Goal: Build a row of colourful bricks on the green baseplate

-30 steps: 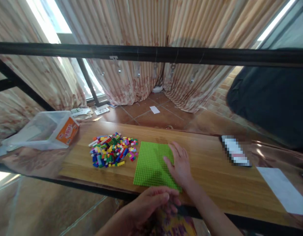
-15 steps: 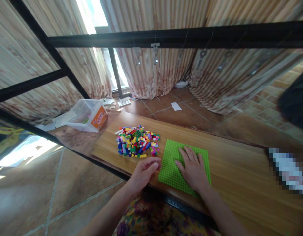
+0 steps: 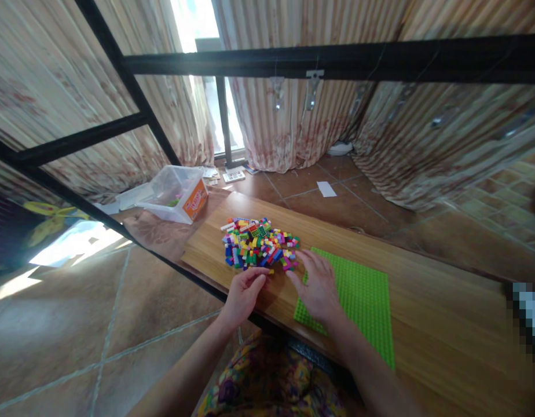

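Green baseplate [image 3: 358, 295] on wooden table [image 3: 432, 324], bare of bricks (building not begun); brick pile [image 3: 259, 250] just beside; left hand [image 3: 244, 292] fingers curled at pile's edge, right hand [image 3: 317, 286] fingers spread, empty.

We see bare tabletop [image 3: 441, 289] right of the green baseplate [image 3: 363, 295], open for passage. The brick pile [image 3: 259, 249] blocks the left; a black crossbar [image 3: 337, 61] spans overhead.
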Action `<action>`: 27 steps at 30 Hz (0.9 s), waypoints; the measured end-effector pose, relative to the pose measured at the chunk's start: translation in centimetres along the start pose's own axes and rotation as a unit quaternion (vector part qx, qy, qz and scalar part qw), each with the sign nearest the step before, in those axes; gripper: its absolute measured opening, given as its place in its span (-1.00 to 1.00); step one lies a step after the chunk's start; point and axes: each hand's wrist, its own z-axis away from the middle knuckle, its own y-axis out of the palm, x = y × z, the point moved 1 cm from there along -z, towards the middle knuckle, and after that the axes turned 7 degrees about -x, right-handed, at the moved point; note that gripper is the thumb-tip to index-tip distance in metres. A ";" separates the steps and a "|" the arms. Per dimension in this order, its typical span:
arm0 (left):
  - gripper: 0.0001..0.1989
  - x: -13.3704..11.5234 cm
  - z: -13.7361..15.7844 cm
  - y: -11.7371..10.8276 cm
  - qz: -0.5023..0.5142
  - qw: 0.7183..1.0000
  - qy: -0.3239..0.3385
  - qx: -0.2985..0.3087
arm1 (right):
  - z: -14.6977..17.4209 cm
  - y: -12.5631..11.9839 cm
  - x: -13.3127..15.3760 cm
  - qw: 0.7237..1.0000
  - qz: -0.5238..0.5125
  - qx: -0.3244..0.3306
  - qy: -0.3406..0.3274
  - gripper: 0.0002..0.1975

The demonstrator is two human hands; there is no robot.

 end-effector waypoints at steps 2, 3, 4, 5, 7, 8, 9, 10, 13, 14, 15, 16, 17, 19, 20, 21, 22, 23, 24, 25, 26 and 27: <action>-0.74 0.0 0.2 -0.2 0.006 1.000 -0.009 -0.002 | -1.3 1.5 1.4 1.000 -0.030 0.003 0.000 -0.56; -0.74 -0.1 0.2 -0.3 0.008 1.000 -0.014 -0.002 | -1.8 2.2 1.9 0.999 -0.038 0.006 0.002 -0.57; -0.74 -0.2 0.3 -0.5 0.009 1.000 -0.019 0.000 | -2.2 2.8 2.1 0.999 -0.044 0.011 0.003 -0.60; -0.73 -0.4 0.3 -0.6 0.011 1.000 -0.024 0.001 | -2.5 3.3 2.3 0.999 -0.048 0.016 0.002 -0.64; -0.73 -0.6 0.4 -0.8 0.013 0.999 -0.034 0.001 | -2.8 3.7 2.3 0.998 -0.055 0.026 -0.003 -0.71; -0.72 -0.7 0.4 -0.9 0.015 0.999 -0.038 0.001 | -2.8 3.7 2.2 0.998 -0.059 0.027 -0.004 -0.74; -0.70 -0.7 0.4 -0.9 0.016 0.999 -0.041 0.003 | -2.8 3.5 2.1 0.998 -0.064 0.023 -0.004 -0.75; -0.69 -0.8 0.4 -0.9 0.019 0.999 -0.044 0.004 | -2.6 3.2 2.1 0.998 -0.069 0.014 -0.002 -0.76; -0.65 -1.0 0.4 -0.5 0.025 0.999 -0.048 0.006 | -1.7 1.7 2.1 0.996 -0.084 -0.029 0.005 -0.74; -0.64 -1.1 0.5 -0.2 0.027 0.999 -0.047 0.003 | -1.3 1.1 2.2 0.995 -0.090 -0.044 0.005 -0.73; -0.63 -1.3 0.6 0.1 0.029 0.998 -0.047 -0.002 | -0.8 0.4 2.3 0.994 -0.096 -0.056 0.003 -0.72; -0.62 -1.5 0.8 0.5 0.031 0.998 -0.048 -0.006 | -0.3 -0.2 2.5 0.993 -0.102 -0.066 0.000 -0.71; -0.61 -1.8 0.9 0.9 0.034 0.998 -0.052 -0.007 | 0.2 -0.8 2.7 0.991 -0.108 -0.074 -0.003 -0.71; -0.58 -2.3 1.3 1.9 0.047 0.996 -0.078 0.012 | 1.1 -1.9 3.3 0.989 -0.124 -0.085 -0.005 -0.71; -0.58 -2.5 1.6 2.4 0.056 0.993 -0.098 0.033 | 1.5 -2.3 3.5 0.987 -0.136 -0.088 -0.003 -0.71; -0.58 -2.7 1.8 2.8 0.063 0.989 -0.120 0.060 | 1.9 -2.7 3.8 0.985 -0.150 -0.088 0.002 -0.70; -0.58 -2.8 2.1 3.3 0.069 0.984 -0.138 0.088 | 2.3 -3.0 4.0 0.983 -0.164 -0.085 0.008 -0.70; -0.58 -2.8 2.4 3.6 0.074 0.979 -0.151 0.115 | 2.6 -3.3 4.2 0.981 -0.177 -0.081 0.014 -0.71; -0.58 -2.8 2.6 3.9 0.078 0.974 -0.159 0.139 | 2.9 -3.6 4.3 0.979 -0.187 -0.074 0.020 -0.71; -0.58 -2.8 2.9 4.1 0.081 0.970 -0.166 0.158 | 3.3 -3.8 4.3 0.979 -0.193 -0.067 0.026 -0.72; -0.57 -2.6 3.1 4.2 0.086 0.966 -0.174 0.172 | 3.6 -4.1 4.3 0.978 -0.197 -0.059 0.029 -0.72; -0.57 -2.5 3.3 4.3 0.093 0.961 -0.185 0.184 | 3.9 -4.3 4.2 0.978 -0.198 -0.049 0.031 -0.72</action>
